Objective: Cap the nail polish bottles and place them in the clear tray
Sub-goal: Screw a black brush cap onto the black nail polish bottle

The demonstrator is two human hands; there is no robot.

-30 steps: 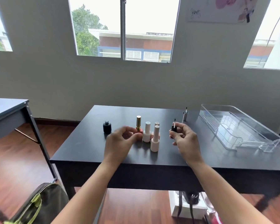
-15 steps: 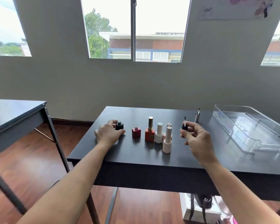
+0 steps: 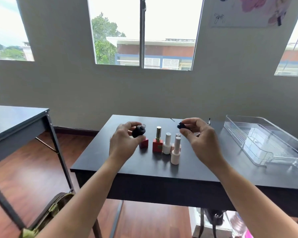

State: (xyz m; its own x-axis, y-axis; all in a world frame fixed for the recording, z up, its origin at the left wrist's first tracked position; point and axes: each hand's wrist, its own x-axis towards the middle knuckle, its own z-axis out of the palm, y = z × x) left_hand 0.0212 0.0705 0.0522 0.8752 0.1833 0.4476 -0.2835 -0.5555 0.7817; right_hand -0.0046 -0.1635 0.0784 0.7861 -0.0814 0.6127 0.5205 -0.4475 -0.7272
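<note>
Capping in progress: a person's left hand point(image 3: 124, 145) grips an uncapped black bottle point(image 3: 138, 132), lifted just left of centre frame, while the right hand point(image 3: 202, 141) pinches the black cap point(image 3: 182, 126) at about the same height, the two apart above a row of standing bottles point(image 3: 167, 143). The next move likely calls for lining the cap up with the narrow neck and twisting it tight. The clear tray point(image 3: 244, 134) lies on the dark table point(image 3: 96, 157) at right of frame, well apart from both hands
</note>
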